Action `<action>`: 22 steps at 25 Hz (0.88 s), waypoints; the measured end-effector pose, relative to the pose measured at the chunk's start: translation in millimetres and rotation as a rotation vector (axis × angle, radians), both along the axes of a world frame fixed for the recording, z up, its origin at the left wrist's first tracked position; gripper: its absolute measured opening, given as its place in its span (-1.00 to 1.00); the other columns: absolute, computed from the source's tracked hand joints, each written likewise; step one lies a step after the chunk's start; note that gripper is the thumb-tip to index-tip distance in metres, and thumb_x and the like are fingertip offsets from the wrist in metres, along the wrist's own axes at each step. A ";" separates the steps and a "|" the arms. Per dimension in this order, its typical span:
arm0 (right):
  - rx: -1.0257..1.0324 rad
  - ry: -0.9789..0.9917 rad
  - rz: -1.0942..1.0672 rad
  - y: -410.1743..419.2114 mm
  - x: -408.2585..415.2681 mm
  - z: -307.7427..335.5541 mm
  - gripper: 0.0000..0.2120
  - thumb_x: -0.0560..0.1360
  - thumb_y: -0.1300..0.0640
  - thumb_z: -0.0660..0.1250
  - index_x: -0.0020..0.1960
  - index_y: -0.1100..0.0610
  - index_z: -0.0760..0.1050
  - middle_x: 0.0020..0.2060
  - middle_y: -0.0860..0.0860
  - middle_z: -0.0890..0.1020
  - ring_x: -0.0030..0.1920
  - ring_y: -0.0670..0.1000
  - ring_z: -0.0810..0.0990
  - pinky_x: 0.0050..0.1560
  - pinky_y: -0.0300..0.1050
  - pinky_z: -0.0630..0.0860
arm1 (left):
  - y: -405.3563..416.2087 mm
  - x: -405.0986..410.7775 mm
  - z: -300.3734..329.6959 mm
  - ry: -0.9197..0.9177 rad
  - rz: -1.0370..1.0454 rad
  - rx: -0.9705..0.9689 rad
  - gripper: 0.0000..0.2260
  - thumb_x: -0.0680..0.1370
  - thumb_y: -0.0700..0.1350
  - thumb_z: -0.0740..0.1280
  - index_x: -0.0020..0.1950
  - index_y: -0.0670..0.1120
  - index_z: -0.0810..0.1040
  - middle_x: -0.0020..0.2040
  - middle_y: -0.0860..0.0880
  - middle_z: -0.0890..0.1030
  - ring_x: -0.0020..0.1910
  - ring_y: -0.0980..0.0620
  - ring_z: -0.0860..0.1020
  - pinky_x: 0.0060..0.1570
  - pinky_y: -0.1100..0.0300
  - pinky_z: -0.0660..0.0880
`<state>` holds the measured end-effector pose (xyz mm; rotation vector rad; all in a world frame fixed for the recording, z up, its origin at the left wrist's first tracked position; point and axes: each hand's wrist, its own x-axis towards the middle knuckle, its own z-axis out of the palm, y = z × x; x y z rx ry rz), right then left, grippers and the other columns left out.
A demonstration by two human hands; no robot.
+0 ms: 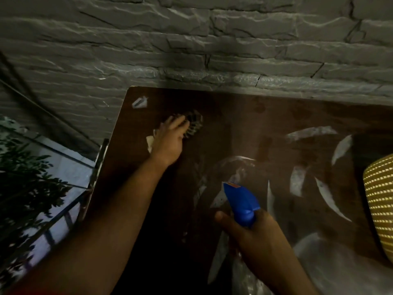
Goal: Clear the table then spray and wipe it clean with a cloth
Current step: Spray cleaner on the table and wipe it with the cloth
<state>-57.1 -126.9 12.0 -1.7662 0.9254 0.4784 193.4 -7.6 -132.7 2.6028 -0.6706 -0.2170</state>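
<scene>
Both grips are seen over a dark brown counter. By the right hand a blue spray bottle is gripped around the neck, fingers and thumb curled round it, with the nozzle pointed forward over the middle of the counter; the bottle body below the hand is hidden. The left hand is stretched toward the far left part of the counter, its fingers extended onto a checked cloth that is blurred; whether the cloth is pinched or only pressed flat cannot be told. A pale edge of the cloth is seen just beside the wrist.

The counter surface is marked with pale, curved streaks across its right half, and darker round spots are seen near its far edge. A small whitish scrap lies near the far left corner, apart from the cloth. At the right edge of the view a yellow woven object is partly seen above the counter.

The far edge of the counter is set against a grey wall of rough stone-like blocks. To the left, beyond the counter edge, dark leafy foliage and a metal railing are seen.
</scene>
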 end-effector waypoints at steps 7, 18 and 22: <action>0.025 -0.016 0.002 -30.9 -19.4 17.4 -0.73 0.38 -0.20 0.42 -0.12 -0.01 0.52 -0.34 0.01 0.65 -0.32 -0.03 0.61 -0.23 -0.11 0.54 | 111.7 -92.1 0.2 0.034 -0.218 0.063 -0.48 0.59 -0.29 0.11 0.44 0.18 0.28 0.52 0.18 0.09 0.54 -0.02 0.01 0.45 -0.13 -0.05; 0.051 -0.042 -0.015 -37.1 -23.7 22.7 -0.73 0.40 -0.20 0.41 -0.12 -0.02 0.51 -0.32 0.02 0.65 -0.32 -0.04 0.60 -0.20 -0.08 0.58 | 45.2 -103.2 -4.2 -0.062 -0.351 -0.031 -0.57 0.58 -0.16 0.03 0.40 0.07 0.42 0.48 0.12 0.29 0.50 0.09 0.12 0.42 -0.02 0.08; 0.024 -0.060 -0.034 -36.5 -16.7 18.5 -0.71 0.39 -0.22 0.39 -0.12 0.00 0.52 -0.36 0.00 0.63 -0.39 -0.08 0.57 -0.31 -0.13 0.54 | 5.3 15.9 6.8 0.035 0.041 0.000 -0.56 0.60 -0.30 0.14 0.45 0.00 0.35 0.52 0.03 0.25 0.53 -0.03 0.08 0.50 -0.12 -0.02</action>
